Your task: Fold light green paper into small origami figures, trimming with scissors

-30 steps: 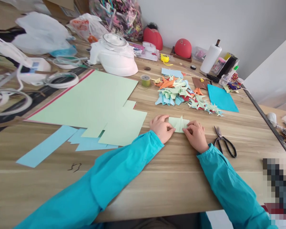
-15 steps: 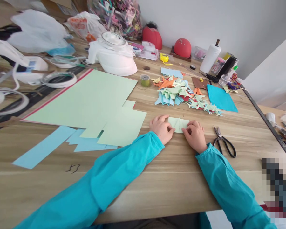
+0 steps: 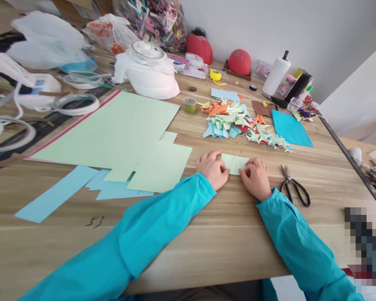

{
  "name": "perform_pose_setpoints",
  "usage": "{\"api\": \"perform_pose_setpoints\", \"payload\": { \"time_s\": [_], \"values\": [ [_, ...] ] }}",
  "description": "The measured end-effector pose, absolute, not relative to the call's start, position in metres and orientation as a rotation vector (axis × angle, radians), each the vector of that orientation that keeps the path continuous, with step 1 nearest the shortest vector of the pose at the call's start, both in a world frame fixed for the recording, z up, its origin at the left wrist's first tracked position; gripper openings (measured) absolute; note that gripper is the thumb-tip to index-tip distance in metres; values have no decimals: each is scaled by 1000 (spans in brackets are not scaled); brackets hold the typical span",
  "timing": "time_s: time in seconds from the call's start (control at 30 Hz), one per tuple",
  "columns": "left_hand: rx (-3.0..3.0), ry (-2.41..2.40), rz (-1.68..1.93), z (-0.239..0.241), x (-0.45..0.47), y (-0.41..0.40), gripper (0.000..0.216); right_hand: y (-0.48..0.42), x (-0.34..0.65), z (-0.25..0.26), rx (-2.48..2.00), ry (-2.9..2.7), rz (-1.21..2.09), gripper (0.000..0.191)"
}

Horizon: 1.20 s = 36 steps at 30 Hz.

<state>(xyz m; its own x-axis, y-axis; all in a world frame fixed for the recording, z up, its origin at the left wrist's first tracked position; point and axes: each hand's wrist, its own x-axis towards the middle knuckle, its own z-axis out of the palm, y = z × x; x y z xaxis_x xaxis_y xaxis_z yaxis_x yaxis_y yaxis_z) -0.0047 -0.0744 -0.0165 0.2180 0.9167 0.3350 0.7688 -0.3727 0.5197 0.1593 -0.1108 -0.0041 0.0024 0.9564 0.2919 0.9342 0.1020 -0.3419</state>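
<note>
A small pale green folded paper (image 3: pixel 233 162) lies flat on the wooden table (image 3: pixel 225 234) between my hands. My left hand (image 3: pixel 211 169) presses its left edge with the fingertips. My right hand (image 3: pixel 256 177) pinches and presses its right edge. Both arms wear teal sleeves. Black scissors (image 3: pixel 293 189) lie just right of my right hand. Beyond the paper sits a pile of folded paper shapes (image 3: pixel 240 123) in green, blue, orange and red.
Large pale green sheets (image 3: pixel 119 133) and light blue strips (image 3: pixel 65 192) cover the table's left. A teal sheet (image 3: pixel 290 127) lies at right. Farther back stand a white appliance (image 3: pixel 150 73), tape rolls (image 3: pixel 77 104), a thread spool (image 3: pixel 190 105), plastic bags, red cushions and a white bottle (image 3: pixel 276 75).
The small upright flap at the middle of the green paper has been pressed down flat. My hands have stayed almost in place.
</note>
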Motion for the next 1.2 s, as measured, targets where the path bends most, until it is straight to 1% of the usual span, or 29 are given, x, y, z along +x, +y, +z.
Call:
{"api": "perform_pose_setpoints", "payload": {
  "time_s": [0.97, 1.1, 1.2],
  "values": [
    [2274, 1596, 818, -13, -4, -77, 18, -112, 160, -3, -1874, -2010, -12, 24],
    [2336, 1589, 817, -12, -5, -79, 7, -112, 160, -3, -1891, -2013, -14, 24],
    [2420, 1564, 768, -10, -5, -81, 37, -112, 159, -3, -1897, -2021, -19, 22]
  ]
}}
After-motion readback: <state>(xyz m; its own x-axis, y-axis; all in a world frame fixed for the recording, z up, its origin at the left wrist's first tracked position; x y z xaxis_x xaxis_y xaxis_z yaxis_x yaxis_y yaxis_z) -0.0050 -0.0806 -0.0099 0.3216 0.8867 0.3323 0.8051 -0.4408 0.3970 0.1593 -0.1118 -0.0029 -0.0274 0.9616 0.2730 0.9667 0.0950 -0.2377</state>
